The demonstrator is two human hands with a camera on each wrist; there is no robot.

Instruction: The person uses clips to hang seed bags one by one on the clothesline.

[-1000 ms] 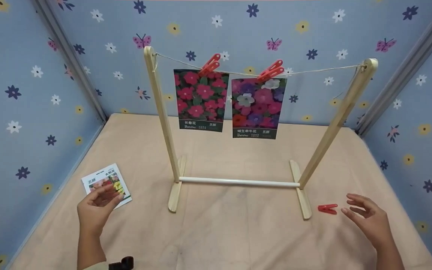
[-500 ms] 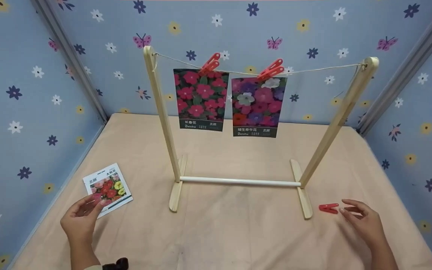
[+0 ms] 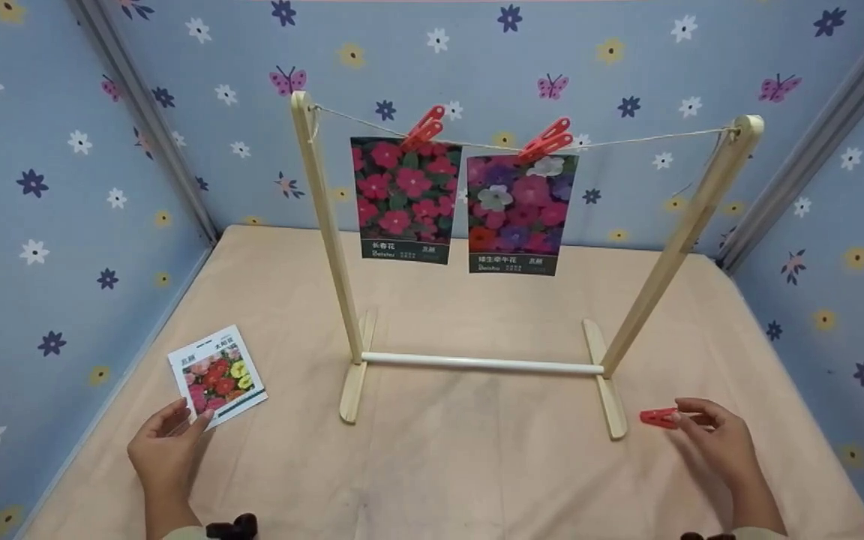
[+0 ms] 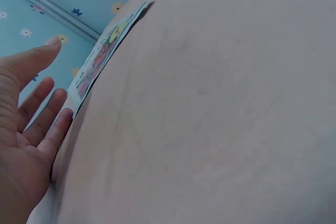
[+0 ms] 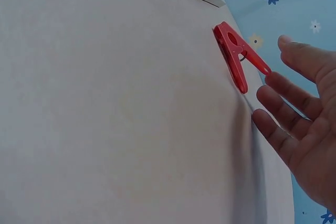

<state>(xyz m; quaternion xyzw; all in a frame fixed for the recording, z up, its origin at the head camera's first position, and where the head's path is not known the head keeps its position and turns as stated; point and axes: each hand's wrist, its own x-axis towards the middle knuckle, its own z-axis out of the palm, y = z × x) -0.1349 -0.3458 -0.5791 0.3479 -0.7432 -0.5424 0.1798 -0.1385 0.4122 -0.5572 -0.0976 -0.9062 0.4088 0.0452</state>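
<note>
A white seed packet (image 3: 223,375) with a picture of red and yellow flowers lies at the left of the cloth. My left hand (image 3: 168,442) is at its lower corner, thumb and fingers spread apart; the left wrist view shows the fingertips (image 4: 64,115) right by the packet's edge. On the right, a red clothespin (image 5: 233,53) lies on the cloth. Around its handle end is my right hand (image 3: 721,439), with the thumb raised away and one fingertip at a handle tip in the right wrist view.
A wooden stand (image 3: 333,262) with a white crossbar (image 3: 481,362) occupies the middle. From its string (image 3: 649,140) hang two flower-printed cards (image 3: 407,199), each under a red clothespin (image 3: 548,139). Flower-patterned walls (image 3: 469,67) enclose the back and sides.
My left hand has moved down and left to the seed packet's lower corner. The right hand has moved left, its fingers now at the red clothespin's handles.
</note>
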